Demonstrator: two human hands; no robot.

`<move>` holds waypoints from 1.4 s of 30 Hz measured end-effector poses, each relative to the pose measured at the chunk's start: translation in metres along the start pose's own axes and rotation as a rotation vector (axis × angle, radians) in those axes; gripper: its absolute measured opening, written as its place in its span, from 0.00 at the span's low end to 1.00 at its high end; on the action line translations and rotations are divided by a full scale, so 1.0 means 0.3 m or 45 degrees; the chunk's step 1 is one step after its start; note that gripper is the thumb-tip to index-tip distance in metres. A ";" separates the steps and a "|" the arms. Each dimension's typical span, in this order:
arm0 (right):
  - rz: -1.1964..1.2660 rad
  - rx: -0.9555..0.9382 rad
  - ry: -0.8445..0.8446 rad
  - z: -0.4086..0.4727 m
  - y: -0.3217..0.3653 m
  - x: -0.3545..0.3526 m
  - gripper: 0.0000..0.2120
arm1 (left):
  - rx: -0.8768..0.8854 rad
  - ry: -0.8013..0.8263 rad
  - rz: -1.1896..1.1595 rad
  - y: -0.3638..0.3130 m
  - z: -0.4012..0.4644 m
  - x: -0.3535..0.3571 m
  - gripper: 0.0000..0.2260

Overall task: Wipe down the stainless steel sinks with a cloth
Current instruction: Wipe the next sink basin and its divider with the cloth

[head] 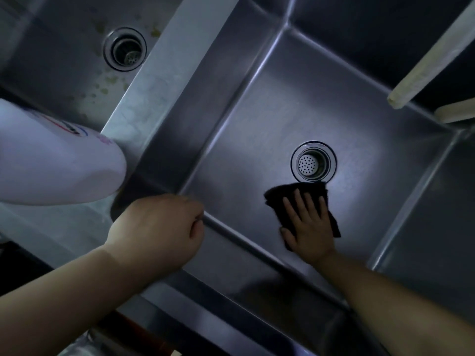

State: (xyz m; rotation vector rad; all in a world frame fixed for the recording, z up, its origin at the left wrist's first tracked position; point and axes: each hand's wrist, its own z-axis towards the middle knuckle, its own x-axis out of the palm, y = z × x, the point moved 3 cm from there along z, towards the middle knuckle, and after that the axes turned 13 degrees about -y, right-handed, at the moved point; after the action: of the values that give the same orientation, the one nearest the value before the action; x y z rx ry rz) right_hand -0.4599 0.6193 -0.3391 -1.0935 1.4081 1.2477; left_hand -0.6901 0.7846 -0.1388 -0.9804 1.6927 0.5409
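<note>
The right hand [307, 224] lies flat with its fingers straight and spread, pressing a dark cloth [298, 196] onto the floor of the near sink [257, 119]; this grip is a flat press, not a clamp, and the cloth shows beyond the fingertips and to either side of the palm. Just past the fingertips sits the drain [313, 162], the cloth's far edge touching its ring. The left hand [164, 227] is curled over the sink's front rim [231, 235], its fingertips hidden, so whether it grasps the rim or merely leans there I cannot tell; it appears to brace the body. To wipe well, the palm should probably keep even pressure, so the cloth does not bunch under the fingers, and travel in overlapping strokes outward from the grip toward the creased corners and up the walls. The ring around the drain likely wants a circling pass. The far sink [51, 60], across the divider [159, 80] from the grip, shows yellowish spots near its own drain [125, 49] and seems unwiped. A white bottle [56, 160] lies beside the left hand.
</note>
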 end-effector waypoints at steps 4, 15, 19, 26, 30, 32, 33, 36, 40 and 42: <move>0.065 -0.243 -0.009 0.179 0.089 0.006 0.31 | -0.001 0.006 -0.020 -0.001 -0.001 -0.006 0.16; -0.028 0.130 -0.043 0.618 -0.220 -0.076 0.32 | -0.045 -0.048 0.006 -0.002 -0.004 -0.008 0.16; -0.023 0.359 -0.017 0.519 -0.396 -0.130 0.35 | -0.031 -0.053 0.038 -0.010 -0.002 -0.010 0.14; -0.036 0.497 0.012 0.150 -0.315 -0.106 0.36 | -0.002 -0.055 0.034 -0.014 -0.009 -0.014 0.14; -0.030 0.412 0.013 0.074 -0.103 -0.054 0.37 | -0.002 -0.079 0.021 -0.015 -0.011 -0.019 0.16; -0.007 0.351 0.013 0.074 -0.010 -0.032 0.37 | 0.003 -0.100 0.017 -0.016 -0.011 -0.022 0.16; 0.008 0.297 0.013 0.076 0.032 -0.021 0.37 | 0.004 -0.107 0.016 -0.015 -0.012 -0.022 0.16; 0.042 0.072 0.056 0.057 0.132 0.013 0.37 | 0.014 -0.125 0.026 -0.013 -0.012 -0.019 0.15; 0.076 -0.267 0.110 -0.035 0.139 0.022 0.34 | -0.008 -0.111 0.041 -0.011 -0.016 -0.017 0.14; 0.066 -0.391 0.139 -0.094 0.081 0.007 0.32 | -0.003 -0.110 0.056 -0.011 -0.018 -0.018 0.14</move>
State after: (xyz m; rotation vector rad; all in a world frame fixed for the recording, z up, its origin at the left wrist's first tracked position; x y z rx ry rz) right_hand -0.4863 0.5933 -0.3357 -1.3571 1.3614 1.4954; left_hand -0.6899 0.7805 -0.1314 -0.9104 1.6398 0.6064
